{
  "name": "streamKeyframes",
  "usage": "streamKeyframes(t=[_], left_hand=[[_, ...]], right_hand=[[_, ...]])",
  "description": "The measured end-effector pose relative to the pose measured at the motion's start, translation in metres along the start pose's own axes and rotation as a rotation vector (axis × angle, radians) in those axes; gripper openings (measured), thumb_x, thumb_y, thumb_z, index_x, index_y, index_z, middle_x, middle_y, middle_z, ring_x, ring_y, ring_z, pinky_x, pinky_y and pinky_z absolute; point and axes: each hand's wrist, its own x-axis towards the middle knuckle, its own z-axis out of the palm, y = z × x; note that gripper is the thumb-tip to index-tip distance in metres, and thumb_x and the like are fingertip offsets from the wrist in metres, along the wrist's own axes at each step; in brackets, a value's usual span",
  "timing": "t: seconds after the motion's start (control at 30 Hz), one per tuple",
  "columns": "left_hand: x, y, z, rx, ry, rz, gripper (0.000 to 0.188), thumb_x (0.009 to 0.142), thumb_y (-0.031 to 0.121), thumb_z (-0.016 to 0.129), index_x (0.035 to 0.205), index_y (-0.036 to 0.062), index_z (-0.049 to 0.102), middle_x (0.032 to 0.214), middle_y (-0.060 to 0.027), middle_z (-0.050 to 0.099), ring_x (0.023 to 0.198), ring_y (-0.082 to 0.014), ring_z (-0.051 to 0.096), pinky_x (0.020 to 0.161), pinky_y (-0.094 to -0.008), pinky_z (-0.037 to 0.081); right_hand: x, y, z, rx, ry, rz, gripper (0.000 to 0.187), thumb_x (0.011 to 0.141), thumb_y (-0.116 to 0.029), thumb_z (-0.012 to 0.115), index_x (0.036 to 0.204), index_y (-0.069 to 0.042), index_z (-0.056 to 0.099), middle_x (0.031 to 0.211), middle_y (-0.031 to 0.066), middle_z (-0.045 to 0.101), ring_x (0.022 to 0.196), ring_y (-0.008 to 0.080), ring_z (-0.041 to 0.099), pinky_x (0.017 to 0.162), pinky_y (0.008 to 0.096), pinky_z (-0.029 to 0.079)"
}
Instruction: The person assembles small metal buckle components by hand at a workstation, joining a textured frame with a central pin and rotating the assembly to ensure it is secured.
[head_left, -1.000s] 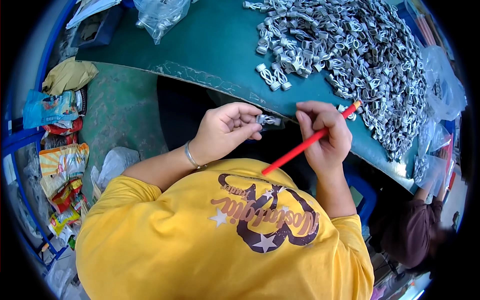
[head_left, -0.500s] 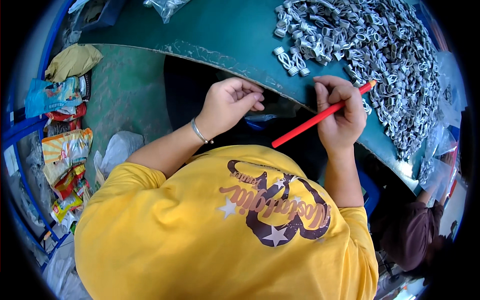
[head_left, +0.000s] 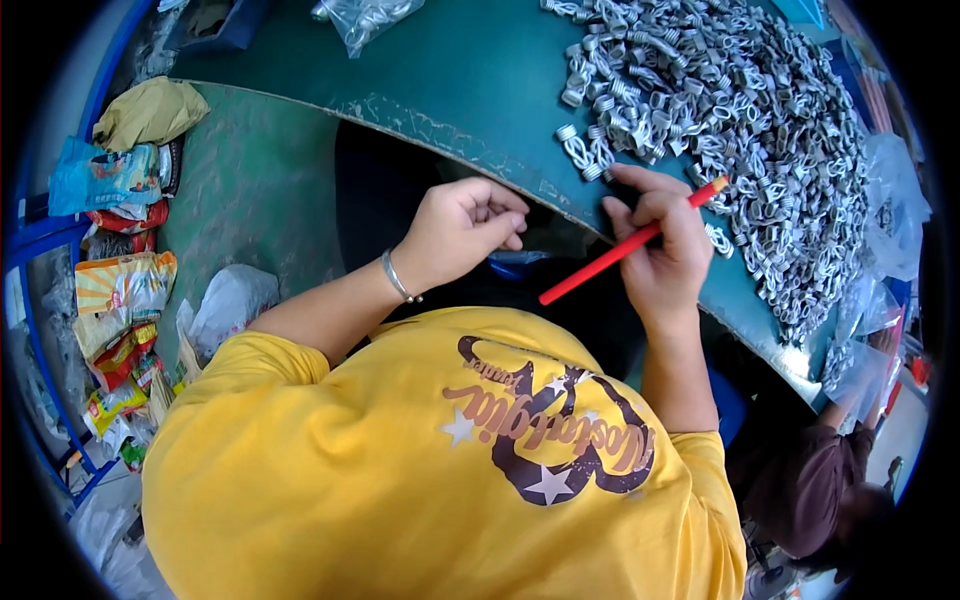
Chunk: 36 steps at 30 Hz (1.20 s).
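Note:
My right hand [head_left: 668,235] is closed around a slim red stick [head_left: 600,265] with a tan tip, which slants across the palm. Its index finger stretches over the table edge toward a couple of small grey looped pieces [head_left: 585,152] with ribbed ends. A large heap of the same pieces [head_left: 740,130] lies just beyond that hand. My left hand [head_left: 470,225], with a silver bangle at the wrist, hovers by the edge of the green table [head_left: 450,95]. Its fingers are curled in a pinch; whatever may be between them is hidden.
A clear bag of grey parts [head_left: 365,20] and a blue bin [head_left: 215,28] sit at the far left of the table. Snack packages [head_left: 120,290] and a whitish plastic bag [head_left: 235,305] are at left. Another person in a dark top [head_left: 800,495] is at lower right.
My right hand has shifted slightly left with the red stick, its index finger now reaching toward the looped pieces at the heap's near side. The left hand keeps its curled pose. The view shifted slightly.

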Motion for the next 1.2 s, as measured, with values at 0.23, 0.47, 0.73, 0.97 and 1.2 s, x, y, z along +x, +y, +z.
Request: streamKeyframes(t=[0.23, 0.47, 0.73, 0.97, 1.2], left_hand=[[-0.004, 0.021, 0.011, 0.077, -0.148, 0.233, 0.007, 0.087, -0.004, 0.058, 0.093, -0.0053, 0.060, 0.089, -0.0099, 0.064, 0.076, -0.0126, 0.067, 0.066, -0.0219, 0.054], [0.008, 0.037, 0.030, -0.210, -0.131, 0.234, 0.025, 0.087, -0.004, 0.060, 0.111, -0.0053, 0.055, 0.092, -0.0110, 0.063, 0.077, -0.0133, 0.066, 0.070, -0.0226, 0.054], [0.011, 0.053, 0.034, -0.232, -0.208, 0.318, 0.023, 0.084, -0.008, 0.061, 0.107, -0.0072, 0.059, 0.096, -0.0118, 0.061, 0.079, -0.0147, 0.064, 0.070, -0.0232, 0.054], [0.007, 0.051, 0.033, 0.043, -0.208, 0.521, 0.021, 0.081, -0.008, 0.066, 0.101, -0.0058, 0.062, 0.095, -0.0113, 0.061, 0.081, -0.0142, 0.064, 0.069, -0.0228, 0.053], [-0.001, 0.039, 0.029, -0.222, -0.231, 0.236, 0.019, 0.084, -0.006, 0.062, 0.103, -0.0063, 0.057, 0.092, -0.0131, 0.064, 0.077, -0.0151, 0.066, 0.068, -0.0246, 0.055]], right_hand=[[0.005, -0.002, 0.003, -0.153, -0.016, 0.009, 0.027, 0.067, 0.010, 0.071, 0.076, -0.003, 0.048, 0.083, 0.0135, 0.064, 0.075, 0.0291, 0.060, 0.066, 0.0331, 0.047], [-0.007, -0.015, -0.018, 0.816, 0.134, 0.677, 0.023, 0.087, 0.004, 0.060, 0.080, -0.006, 0.040, 0.086, 0.0145, 0.063, 0.068, 0.0141, 0.061, 0.055, 0.0222, 0.049], [-0.024, -0.012, -0.019, 1.093, 0.068, 0.637, 0.022, 0.086, 0.006, 0.059, 0.081, -0.006, 0.042, 0.095, 0.0187, 0.063, 0.076, 0.0186, 0.065, 0.060, 0.0246, 0.054], [-0.032, -0.019, -0.010, 0.634, 0.178, 0.281, 0.030, 0.079, 0.011, 0.065, 0.083, -0.004, 0.039, 0.104, 0.0220, 0.060, 0.088, 0.0197, 0.064, 0.075, 0.0284, 0.055], [-0.034, -0.023, -0.010, 0.594, 0.213, 0.100, 0.038, 0.076, 0.010, 0.070, 0.085, -0.005, 0.036, 0.103, 0.0242, 0.060, 0.080, 0.0172, 0.063, 0.070, 0.0267, 0.054]])
